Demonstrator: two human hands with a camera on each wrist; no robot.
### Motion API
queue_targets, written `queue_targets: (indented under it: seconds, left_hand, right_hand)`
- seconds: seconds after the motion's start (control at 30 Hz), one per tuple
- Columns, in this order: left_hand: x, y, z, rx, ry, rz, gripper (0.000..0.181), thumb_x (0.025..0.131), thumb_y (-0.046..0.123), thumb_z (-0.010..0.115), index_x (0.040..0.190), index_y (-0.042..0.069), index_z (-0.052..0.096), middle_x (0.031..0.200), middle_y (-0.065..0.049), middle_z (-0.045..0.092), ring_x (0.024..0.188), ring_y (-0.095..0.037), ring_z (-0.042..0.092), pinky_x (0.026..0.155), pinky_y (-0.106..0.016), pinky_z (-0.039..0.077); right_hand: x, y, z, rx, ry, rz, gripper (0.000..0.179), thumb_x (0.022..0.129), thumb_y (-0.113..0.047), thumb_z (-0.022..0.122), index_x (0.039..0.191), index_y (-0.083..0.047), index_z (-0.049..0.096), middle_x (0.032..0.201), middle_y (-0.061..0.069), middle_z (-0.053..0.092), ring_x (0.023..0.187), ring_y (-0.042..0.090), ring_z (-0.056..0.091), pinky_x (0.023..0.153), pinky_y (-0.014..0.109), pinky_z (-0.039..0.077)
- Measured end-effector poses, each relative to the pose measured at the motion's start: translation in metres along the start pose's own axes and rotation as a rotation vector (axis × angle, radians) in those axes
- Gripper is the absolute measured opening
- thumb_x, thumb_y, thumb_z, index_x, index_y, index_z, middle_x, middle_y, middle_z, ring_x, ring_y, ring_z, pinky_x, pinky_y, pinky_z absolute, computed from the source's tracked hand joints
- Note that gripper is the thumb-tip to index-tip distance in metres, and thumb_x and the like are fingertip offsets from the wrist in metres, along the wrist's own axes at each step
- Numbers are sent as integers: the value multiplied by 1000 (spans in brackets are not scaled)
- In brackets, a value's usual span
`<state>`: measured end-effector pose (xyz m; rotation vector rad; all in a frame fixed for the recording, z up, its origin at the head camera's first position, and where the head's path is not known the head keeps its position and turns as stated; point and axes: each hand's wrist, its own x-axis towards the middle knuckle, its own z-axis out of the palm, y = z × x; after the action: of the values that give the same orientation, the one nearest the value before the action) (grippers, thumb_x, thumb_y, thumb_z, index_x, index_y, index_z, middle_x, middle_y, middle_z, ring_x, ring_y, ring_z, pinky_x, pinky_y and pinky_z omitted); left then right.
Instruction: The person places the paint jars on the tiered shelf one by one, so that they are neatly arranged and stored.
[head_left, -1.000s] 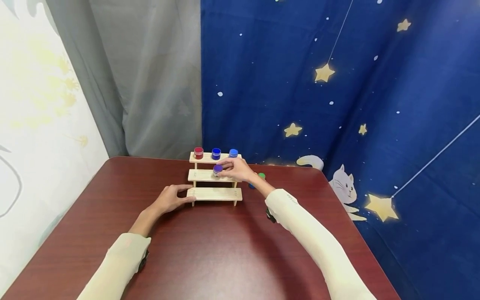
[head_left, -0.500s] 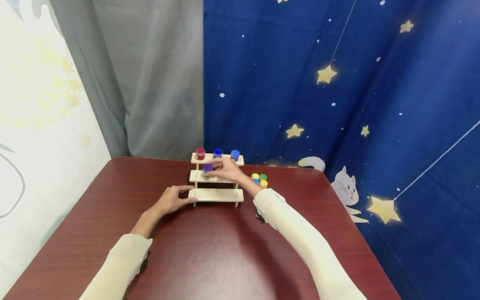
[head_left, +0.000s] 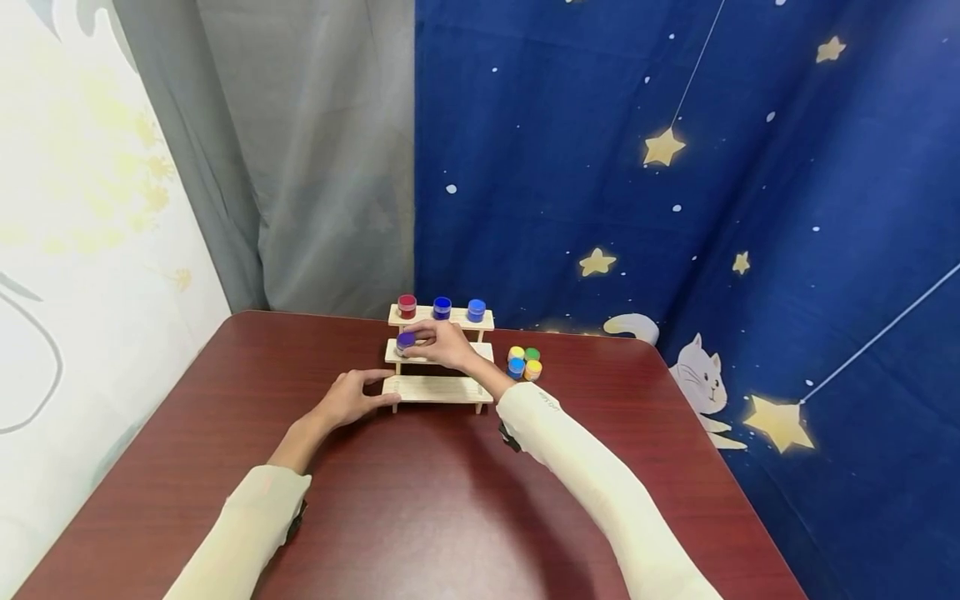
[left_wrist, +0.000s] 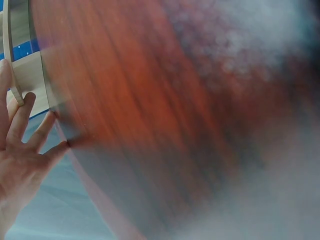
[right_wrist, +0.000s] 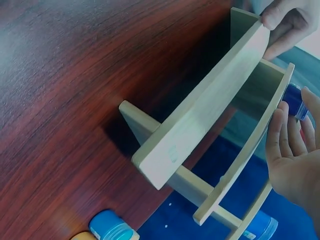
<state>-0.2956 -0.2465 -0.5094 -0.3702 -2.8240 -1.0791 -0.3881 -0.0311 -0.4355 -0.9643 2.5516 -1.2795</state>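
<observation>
A three-tier wooden display stand stands near the table's far side. My left hand grips the left end of its lowest tier, thumb at the front edge and fingers behind; in the right wrist view, the thumb lies over the plank's end. With my right hand I pinch a small purple paint jar at the left end of the middle tier. That jar is right at the plank in the right wrist view. On the top tier are a red jar, a dark blue jar and a lighter blue jar.
Right of the stand, several more jars cluster on the brown table: yellow, green, blue and orange-yellow. Grey and blue curtains hang behind the table's far edge.
My right hand has carried the purple jar leftward along the middle tier to its left end. The jars on the table have come into view. My left hand keeps its place on the stand.
</observation>
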Motion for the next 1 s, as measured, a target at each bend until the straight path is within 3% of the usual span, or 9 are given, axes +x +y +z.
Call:
queue_targets:
  seconds: [0.23, 0.53, 0.73, 1.0]
  left_hand:
    - [0, 0, 3, 3, 1, 0, 58, 90, 40, 82, 137, 8, 69, 135, -20, 67, 127, -40, 61, 104, -58, 48]
    - [0, 0, 0, 6, 0, -14, 58, 90, 41, 82, 137, 10, 69, 135, -19, 67, 128, -39, 60, 104, -57, 48]
    - [0, -1, 1, 15, -3, -12, 58, 91, 42, 81, 137, 9, 69, 136, -20, 66, 128, -40, 60, 104, -58, 48]
    - [1, -1, 1, 8, -1, -19, 59, 89, 44, 82, 136, 11, 70, 135, -20, 67, 127, -38, 61, 104, -57, 48]
  right_hand:
    - [1, 2, 3, -26, 8, -11, 45, 89, -18, 85, 132, -9, 72, 119, 8, 76, 108, 18, 74, 71, 19, 56]
    - [-3, 6, -1, 97, -22, -33, 49, 91, -7, 82, 136, -2, 66, 125, 17, 73, 113, 26, 72, 89, 25, 58]
    - [-14, 12, -10, 94, -25, -29, 46, 92, -8, 80, 135, 0, 66, 124, 19, 73, 112, 27, 72, 89, 26, 58]
    - [-30, 15, -24, 118, -50, 1, 46, 95, -9, 77, 137, 1, 63, 124, 19, 73, 107, 28, 74, 84, 54, 59]
